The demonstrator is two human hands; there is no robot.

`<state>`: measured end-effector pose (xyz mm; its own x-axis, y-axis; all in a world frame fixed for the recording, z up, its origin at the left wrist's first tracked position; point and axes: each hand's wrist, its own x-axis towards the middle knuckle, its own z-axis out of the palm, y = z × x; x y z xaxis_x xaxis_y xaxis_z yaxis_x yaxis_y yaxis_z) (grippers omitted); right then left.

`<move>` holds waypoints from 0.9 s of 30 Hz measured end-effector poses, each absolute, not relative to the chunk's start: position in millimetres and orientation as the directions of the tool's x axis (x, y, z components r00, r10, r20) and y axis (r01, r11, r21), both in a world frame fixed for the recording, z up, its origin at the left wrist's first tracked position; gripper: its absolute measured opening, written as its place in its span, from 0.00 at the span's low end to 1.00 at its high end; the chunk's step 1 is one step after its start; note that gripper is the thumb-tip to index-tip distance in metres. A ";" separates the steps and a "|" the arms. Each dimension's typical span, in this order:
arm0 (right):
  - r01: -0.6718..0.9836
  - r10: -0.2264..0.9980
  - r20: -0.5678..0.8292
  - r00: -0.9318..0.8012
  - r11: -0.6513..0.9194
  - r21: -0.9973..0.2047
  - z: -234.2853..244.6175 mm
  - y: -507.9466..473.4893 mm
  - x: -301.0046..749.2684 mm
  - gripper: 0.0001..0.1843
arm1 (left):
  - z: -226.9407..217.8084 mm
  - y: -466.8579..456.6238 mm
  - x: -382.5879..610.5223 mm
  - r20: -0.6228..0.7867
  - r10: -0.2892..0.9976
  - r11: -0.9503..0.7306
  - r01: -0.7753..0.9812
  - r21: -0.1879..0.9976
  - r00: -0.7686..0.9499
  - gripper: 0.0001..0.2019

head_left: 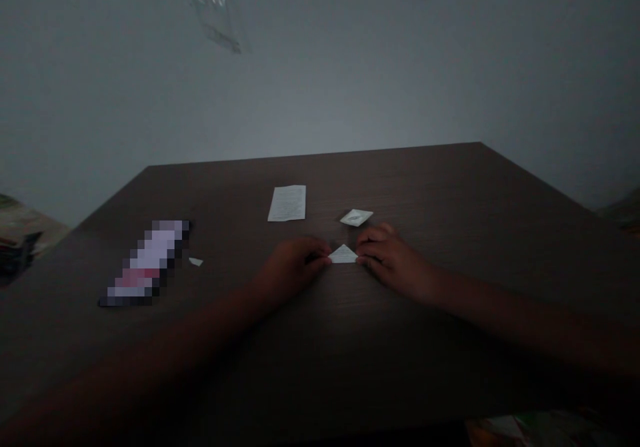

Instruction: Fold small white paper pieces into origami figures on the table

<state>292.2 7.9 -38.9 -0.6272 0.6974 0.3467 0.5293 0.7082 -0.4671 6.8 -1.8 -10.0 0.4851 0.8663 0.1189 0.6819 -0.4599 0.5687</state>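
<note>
Between my two hands is a small piece of white paper (343, 255) folded into a triangle, its point facing away from me. The fingers of my left hand (295, 264) are closed on its left corner. My right hand (393, 260) pinches the right corner between thumb and fingers. Just beyond my right hand lies a small diamond-shaped folded paper (357, 218). Farther back and to the left, a flat white sheet with faint lines of print (288, 204) rests on the dark table.
The dark wooden table (400, 180) reaches back to a pale wall (350, 67). On the left lies a phone (150, 260) with a pixelated screen, a paper scrap (196, 261) beside it. A clear plastic bag (215, 10) shows against the wall.
</note>
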 end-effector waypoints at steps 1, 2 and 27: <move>0.532 0.697 0.345 -0.628 0.709 -0.463 -38.5 7.4 291.8 0.10 | -9.0 -2.2 6.7 0.121 0.859 -0.472 0.677 0.565 0.498 0.07; 0.533 0.696 0.344 -0.631 0.710 -0.459 -38.3 7.1 291.4 0.11 | -8.1 -2.8 6.5 0.127 0.851 -0.486 0.670 0.561 0.510 0.08; 0.597 0.736 0.413 -0.537 0.677 -0.429 -48.8 7.6 290.2 0.11 | -18.7 4.7 5.7 0.128 0.839 -0.525 0.726 0.445 0.529 0.08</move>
